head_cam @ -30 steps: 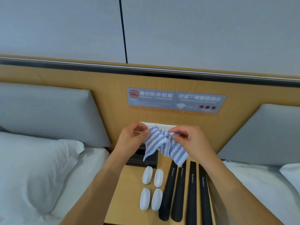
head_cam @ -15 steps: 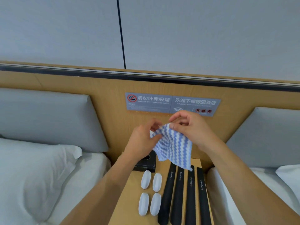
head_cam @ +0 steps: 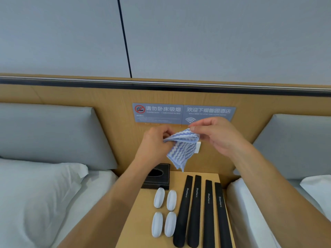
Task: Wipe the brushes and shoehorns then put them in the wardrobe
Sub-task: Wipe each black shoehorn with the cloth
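Above the wooden nightstand (head_cam: 211,176), a striped cloth (head_cam: 181,149) is pinched between the left hand (head_cam: 154,145) and right hand (head_cam: 215,135).

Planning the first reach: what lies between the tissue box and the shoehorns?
Head view: the two far white brushes lie between the tissue box and the shoehorns, on the nightstand.

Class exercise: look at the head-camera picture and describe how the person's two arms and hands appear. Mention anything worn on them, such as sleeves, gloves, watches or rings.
Both forearms are bare from the bottom edge of the picture up to the wrists; no sleeve shows. The left hand and the right hand wear no gloves. No watch, bracelet or ring is visible on either.
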{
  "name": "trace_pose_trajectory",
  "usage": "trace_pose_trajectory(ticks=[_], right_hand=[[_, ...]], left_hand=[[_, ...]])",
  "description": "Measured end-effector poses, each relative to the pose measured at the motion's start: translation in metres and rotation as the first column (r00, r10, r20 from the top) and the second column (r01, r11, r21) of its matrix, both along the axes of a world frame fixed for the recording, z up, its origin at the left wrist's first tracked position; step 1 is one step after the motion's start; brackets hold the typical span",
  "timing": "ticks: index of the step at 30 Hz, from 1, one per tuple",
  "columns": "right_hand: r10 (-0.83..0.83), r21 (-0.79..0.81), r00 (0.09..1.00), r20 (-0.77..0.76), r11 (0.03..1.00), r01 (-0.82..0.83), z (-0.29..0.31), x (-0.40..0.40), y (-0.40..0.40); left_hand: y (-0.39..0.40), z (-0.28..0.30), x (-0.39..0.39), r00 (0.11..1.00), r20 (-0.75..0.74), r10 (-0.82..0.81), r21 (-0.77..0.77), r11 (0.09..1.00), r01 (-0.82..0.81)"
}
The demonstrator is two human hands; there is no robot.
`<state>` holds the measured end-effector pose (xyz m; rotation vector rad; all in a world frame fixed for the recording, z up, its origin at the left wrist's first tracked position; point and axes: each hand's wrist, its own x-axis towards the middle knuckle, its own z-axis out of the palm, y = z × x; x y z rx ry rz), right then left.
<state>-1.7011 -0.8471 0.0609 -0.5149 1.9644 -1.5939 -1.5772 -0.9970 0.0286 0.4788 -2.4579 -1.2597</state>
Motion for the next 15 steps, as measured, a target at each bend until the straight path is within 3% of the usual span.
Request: trace_pose_trajectory(ticks=[4, 9, 12, 15], right_hand=[[0.106, -0.003, 0.994, -0.034, 0.994, -0.106, 0.001, -0.001, 0.010], [0.292, 0.201, 0.890, -0.351, 0.952, -0.233, -0.001, 0.007, 0.008], [0.215, 0.187, 0.829, -0.517, 0.973, -0.136, -0.004, 0.009, 0.004], [0.096, 0.018, 0.843, -0.529, 0.995, -0.102, 0.000, 0.008, 0.004]], left_hand=[[-0.018, 0.015, -0.002, 0.998, 0.028, -0.060, 0.043, 0.997, 0.058], [-0.028, 0.028, 0.001, 0.995, 0.010, -0.098, 0.071, 0.993, 0.097], [-0.035, 0.038, 0.009, 0.990, 0.027, -0.142, -0.007, 0.990, 0.142], [-0.041, 0.045, 0.016, 0.992, 0.010, -0.124, -0.029, 0.992, 0.124]])
